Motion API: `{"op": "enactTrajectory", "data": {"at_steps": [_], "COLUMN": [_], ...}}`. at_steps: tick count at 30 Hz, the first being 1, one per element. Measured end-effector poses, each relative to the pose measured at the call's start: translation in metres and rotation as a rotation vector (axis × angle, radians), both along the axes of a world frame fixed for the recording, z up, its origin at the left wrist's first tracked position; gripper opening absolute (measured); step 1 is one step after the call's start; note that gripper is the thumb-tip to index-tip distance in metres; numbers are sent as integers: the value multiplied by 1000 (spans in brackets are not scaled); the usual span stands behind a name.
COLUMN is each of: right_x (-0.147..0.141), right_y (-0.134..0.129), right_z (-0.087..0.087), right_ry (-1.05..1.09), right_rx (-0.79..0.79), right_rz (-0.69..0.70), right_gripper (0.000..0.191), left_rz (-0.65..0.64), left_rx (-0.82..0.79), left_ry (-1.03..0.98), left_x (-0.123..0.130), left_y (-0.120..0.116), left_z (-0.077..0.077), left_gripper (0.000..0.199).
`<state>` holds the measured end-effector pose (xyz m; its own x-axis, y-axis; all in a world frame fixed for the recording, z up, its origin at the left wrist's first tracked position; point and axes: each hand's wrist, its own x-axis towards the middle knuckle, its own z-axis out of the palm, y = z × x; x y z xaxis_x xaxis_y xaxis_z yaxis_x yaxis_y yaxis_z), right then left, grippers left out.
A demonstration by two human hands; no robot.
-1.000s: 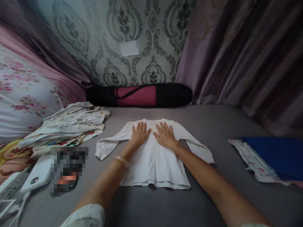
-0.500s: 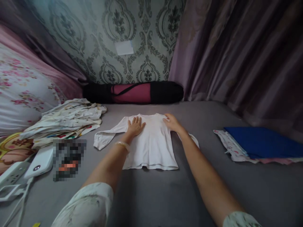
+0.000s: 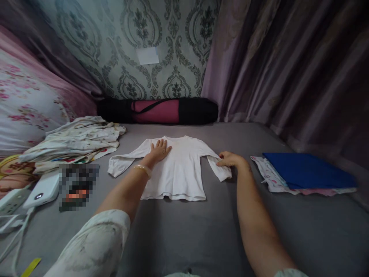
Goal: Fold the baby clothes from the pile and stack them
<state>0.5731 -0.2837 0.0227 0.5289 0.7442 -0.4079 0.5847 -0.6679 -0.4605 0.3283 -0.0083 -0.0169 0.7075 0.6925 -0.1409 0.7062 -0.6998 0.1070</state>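
Note:
A white long-sleeved shirt [image 3: 181, 165] lies spread on the grey bed sheet [image 3: 184, 234], its neckline toward the wall and both sleeves out to the sides. My left hand [image 3: 159, 150] rests flat, fingers spread, on the shirt's upper left part near the shoulder. At the right sleeve, close to the cuff, my right hand [image 3: 230, 159] has its thumb and fingers pinched on the fabric.
Folded clothes with a blue piece [image 3: 311, 169] on top lie to the right. Crumpled patterned clothes [image 3: 77, 138], a white power bank [image 3: 43, 192] and a power strip are at the left. A black and red rolled bag [image 3: 157, 110] lies along the wall.
My right hand has moved from the shirt's right shoulder out to the right sleeve and closed on it. My left hand stays on the shirt. The view has shifted slightly.

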Motion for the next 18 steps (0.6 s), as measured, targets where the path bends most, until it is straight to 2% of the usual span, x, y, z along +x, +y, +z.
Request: {"op": "enactTrajectory", "data": {"at_steps": [3,5,8,10,13,15,18], "right_x": [1,1,1,4,14,24,36], "right_y": [2,0,-8,-19,-38,-46,-48], "right_z": [8,17,33,40,41,36,20], "right_ry": [-67,-244,-501,-422,-115,-111,-300], "right_rx": [75,204,399,342,188,191,179], "right_rz": [3,-38,-50,8,6,-119,-342], "right_gripper": [24,23,34,38,29,21,24], "left_rz": [23,18,-94,-222,-380,-427,-459], "left_rx": [9,58,124,120,70,43,31], "left_ry": [18,-9,-151,-272,-371,-396,-428], "left_x": [8,16,34,47,69,82,96], "left_y": [-6,-16,-37,-52,-69,-77,-85], "left_z": [9,14,17,16,11,7,2], "left_gripper": [64,52,45,45,44,42,40]}}
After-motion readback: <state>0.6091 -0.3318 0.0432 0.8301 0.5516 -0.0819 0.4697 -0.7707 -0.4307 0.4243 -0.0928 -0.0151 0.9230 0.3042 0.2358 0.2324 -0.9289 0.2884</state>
